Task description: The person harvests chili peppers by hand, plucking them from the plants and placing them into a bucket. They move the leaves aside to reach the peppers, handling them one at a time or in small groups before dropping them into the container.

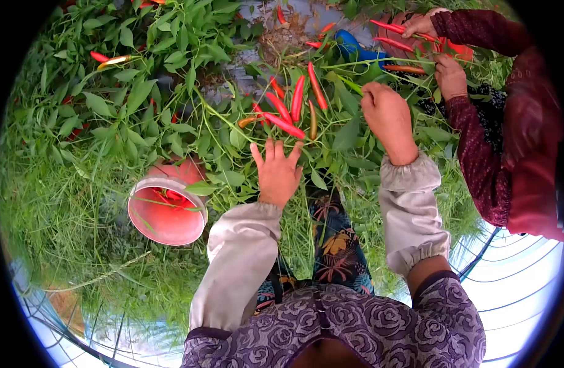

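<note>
My left hand (277,175) has its fingers spread, with the fingertips at the lower end of a red chili pepper (284,126). More red peppers (298,98) and a brownish one (312,119) hang on the plant just above it. My right hand (386,116) is closed, its fingers pinched at the end of a green pepper (351,84) that points up to the left. Pale sleeve covers are on both my forearms. Left of my left hand, a red bucket (169,208) with a whitish rim lies tilted, with red peppers inside.
At the upper right, a co-worker's hands (451,78) in dark red sleeves touch red peppers (394,44) beside another red container (457,50). A blue object (349,46) lies near them. Dense pepper plants (135,92) fill the upper left, with grass below.
</note>
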The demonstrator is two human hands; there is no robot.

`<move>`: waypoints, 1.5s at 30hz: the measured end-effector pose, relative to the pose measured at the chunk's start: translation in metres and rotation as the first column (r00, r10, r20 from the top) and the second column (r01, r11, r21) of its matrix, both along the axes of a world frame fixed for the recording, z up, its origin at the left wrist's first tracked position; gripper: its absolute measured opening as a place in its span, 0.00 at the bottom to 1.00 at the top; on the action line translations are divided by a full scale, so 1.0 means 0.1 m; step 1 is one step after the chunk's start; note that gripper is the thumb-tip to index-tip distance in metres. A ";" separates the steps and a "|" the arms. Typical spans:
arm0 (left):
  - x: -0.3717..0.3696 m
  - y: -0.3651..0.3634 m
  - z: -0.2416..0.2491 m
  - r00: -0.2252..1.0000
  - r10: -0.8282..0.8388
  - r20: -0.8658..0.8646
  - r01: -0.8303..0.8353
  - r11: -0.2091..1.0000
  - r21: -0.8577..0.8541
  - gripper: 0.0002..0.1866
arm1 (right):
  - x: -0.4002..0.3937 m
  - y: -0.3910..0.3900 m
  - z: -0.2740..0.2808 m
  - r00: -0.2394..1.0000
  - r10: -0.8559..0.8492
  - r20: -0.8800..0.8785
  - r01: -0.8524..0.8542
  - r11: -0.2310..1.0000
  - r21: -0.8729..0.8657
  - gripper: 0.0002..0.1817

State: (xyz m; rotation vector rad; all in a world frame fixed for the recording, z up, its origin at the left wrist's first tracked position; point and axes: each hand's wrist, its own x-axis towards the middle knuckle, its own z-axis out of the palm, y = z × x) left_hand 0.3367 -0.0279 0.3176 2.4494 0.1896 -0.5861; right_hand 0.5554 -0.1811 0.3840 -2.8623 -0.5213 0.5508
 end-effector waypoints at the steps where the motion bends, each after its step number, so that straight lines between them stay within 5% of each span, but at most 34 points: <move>1: -0.01 -0.01 0.00 1.000 0.000 -0.001 0.000 1.000 -0.001 0.33 | -0.02 0.12 -0.16 0.984 -0.115 -0.135 0.127 0.988 0.088 0.10; 2: -0.01 -0.01 0.01 1.000 0.002 -0.003 -0.002 1.000 0.001 0.33 | -0.05 0.23 -0.35 0.938 -0.212 -0.274 0.261 0.953 0.157 0.10; 3: -0.01 -0.01 0.00 1.000 0.003 -0.001 -0.003 1.000 0.004 0.33 | -0.10 0.21 -0.68 0.971 -0.093 -0.222 0.095 0.995 0.001 0.11; 4: -0.01 -0.02 0.01 1.000 0.005 0.000 -0.005 1.000 0.006 0.33 | -0.12 0.26 -0.87 0.931 -0.110 -0.347 0.047 0.982 -0.184 0.11; 7: -0.04 -0.01 0.01 1.000 0.026 0.008 -0.026 1.000 -0.005 0.32 | -0.26 0.28 -1.21 0.892 -0.189 -0.410 0.084 0.962 -0.261 0.13; 9: -0.07 -0.02 -0.04 1.000 -0.002 0.009 0.002 0.999 0.035 0.33 | -0.32 0.24 -1.30 0.872 -0.187 -0.453 0.073 0.963 -0.259 0.17; 13: -0.11 -0.12 -0.08 0.999 0.031 0.011 -0.031 0.998 0.046 0.32 | -0.52 0.04 -1.10 0.848 -0.387 -0.363 0.361 0.922 -0.142 0.12; 14: -0.10 -0.14 -0.09 0.999 0.042 0.017 -0.043 0.998 0.053 0.30 | -0.63 -0.09 -1.05 0.696 -0.475 -0.538 0.670 0.700 0.248 0.08; 15: -0.09 -0.15 -0.09 0.998 0.051 0.020 -0.052 0.997 0.061 0.28 | -0.76 -0.22 -0.99 0.540 -0.421 -0.729 0.841 0.241 0.484 0.06; 19: -0.12 -0.14 -0.11 0.998 0.056 0.028 -0.057 0.998 0.012 0.29 | -1.34 -0.61 -0.18 0.351 -0.317 -0.881 0.888 -0.185 0.421 0.09; 20: -0.13 -0.14 -0.12 0.998 0.038 0.054 -0.037 0.999 -0.033 0.30 | -1.49 -0.74 -0.12 0.351 -0.318 -0.881 0.888 -0.185 0.420 0.09; 22: -0.15 -0.17 -0.12 0.999 0.003 0.048 -0.002 1.000 -0.021 0.34 | -1.75 -0.99 -0.06 0.136 -0.363 -0.922 0.819 -0.482 0.311 0.09; 27: -0.24 -0.06 -0.18 0.997 0.012 0.073 -0.010 0.999 -0.032 0.31 | -1.60 -1.09 0.41 0.209 -0.570 -0.795 0.862 -0.277 0.425 0.07; 30: -0.29 -0.14 -0.25 0.991 0.021 0.133 -0.020 1.000 -0.008 0.32 | -1.58 -1.00 0.64 0.516 -0.552 -0.655 0.796 0.026 0.605 0.05; 32: -0.29 -0.20 -0.24 0.993 0.020 0.119 -0.020 1.000 0.000 0.32 | -1.48 -0.59 0.64 0.563 -0.557 -0.611 0.824 0.324 0.464 0.09; 34: -0.28 -0.18 -0.20 0.994 0.020 0.105 -0.023 0.999 0.023 0.33 | -1.48 -0.20 0.19 0.707 -0.349 -0.615 0.682 0.568 0.461 0.16; 36: -0.27 -0.17 -0.18 0.997 0.003 0.078 -0.004 1.000 0.017 0.32 | -1.49 0.26 -0.27 0.954 -0.091 -0.285 0.204 0.894 0.398 0.21; 38: -0.30 -0.23 -0.29 0.988 0.067 0.137 -0.067 0.998 0.002 0.32 | -1.58 0.54 -0.58 0.958 -0.006 -0.288 0.063 0.980 0.188 0.21; 41: -0.36 -0.25 -0.32 0.966 0.169 0.196 -0.163 0.985 -0.048 0.31 | -1.67 0.50 -0.62 0.982 -0.072 -0.173 0.112 0.965 0.239 0.21; 43: -0.37 -0.21 -0.29 0.987 0.048 0.155 -0.050 0.999 0.007 0.29 | -1.72 0.23 -0.47 0.965 -0.110 -0.239 0.199 0.900 0.389 0.16; 44: -0.35 -0.20 -0.23 0.990 0.047 0.135 -0.048 0.999 0.002 0.26 | -1.75 0.08 -0.36 0.798 -0.291 -0.527 0.579 0.612 0.539 0.13; 45: -0.35 -0.21 -0.21 0.989 0.057 0.134 -0.058 0.998 0.002 0.26 | -1.76 -0.05 -0.25 0.529 -0.305 -0.792 0.849 0.196 0.491 0.10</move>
